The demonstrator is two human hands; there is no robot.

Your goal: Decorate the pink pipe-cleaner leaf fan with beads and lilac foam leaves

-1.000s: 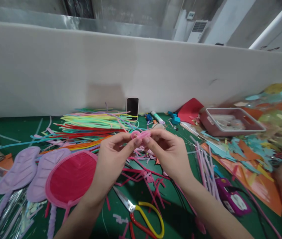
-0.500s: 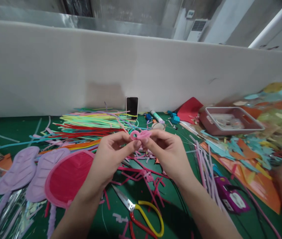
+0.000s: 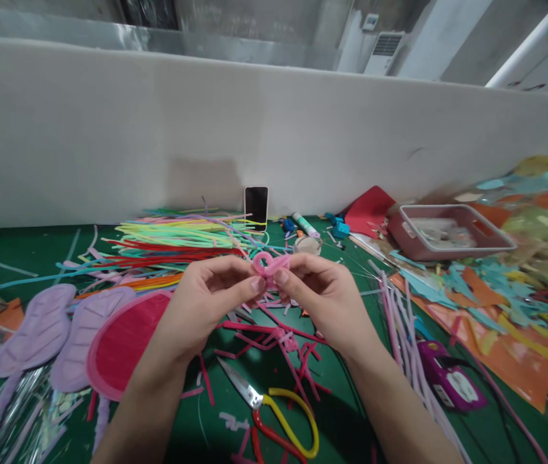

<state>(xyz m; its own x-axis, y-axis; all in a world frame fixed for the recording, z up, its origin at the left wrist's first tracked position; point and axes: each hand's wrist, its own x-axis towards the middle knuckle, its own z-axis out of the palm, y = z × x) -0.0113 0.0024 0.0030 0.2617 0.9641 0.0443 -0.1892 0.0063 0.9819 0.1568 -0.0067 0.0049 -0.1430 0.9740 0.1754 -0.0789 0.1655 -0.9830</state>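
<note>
Between both hands, over the middle of the green table, is a small pink looped pipe-cleaner piece [image 3: 270, 263]. My left hand [image 3: 218, 293] pinches its left side between thumb and fingers. On its right side, my right hand [image 3: 324, 293] grips it in the same way. Pink stems and offcuts [image 3: 286, 338] lie beneath the hands. Scissors [image 3: 274, 409] with one yellow and one red handle lie open between my forearms. A pink-red leaf shape [image 3: 126, 341] is partly hidden by my left forearm.
Coloured pipe cleaners [image 3: 181, 241] and two lilac leaf shapes [image 3: 37, 328] lie left. A phone [image 3: 256, 207] leans against the white partition [image 3: 274, 135]. On the right are a pink bin [image 3: 409, 241], lilac stems [image 3: 404, 328], a purple device [image 3: 450, 380] and paper scraps [image 3: 471, 290].
My left hand has shifted slightly left, and the pink piece's loop looks rounder and more exposed. Another person's hand at the right edge has left the view.
</note>
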